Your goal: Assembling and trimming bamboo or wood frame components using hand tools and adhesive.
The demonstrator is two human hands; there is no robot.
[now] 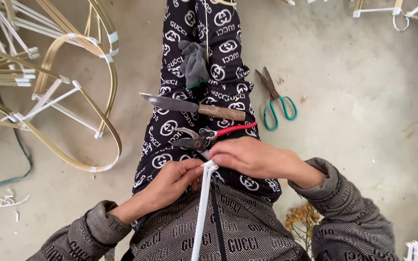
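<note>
My left hand [172, 181] and my right hand [247, 157] meet over my lap on the top end of a thin white strip [202, 212] that runs down toward my chest. Both hands pinch its tip, which looks wrapped or folded. Just beyond my fingers, on my black patterned trouser leg, lie red-handled pruning shears [209, 136]. Farther up the leg rests a knife [192, 107] with a wooden handle. A grey glove [193, 63] sits above the knife.
Green-handled scissors [276, 99] lie on the concrete floor to the right of my leg. Curved bamboo frames [81, 96] bound with white tape fill the left. More strips lie at the top right and bottom right. Dried plant bits [301, 217] sit by my right sleeve.
</note>
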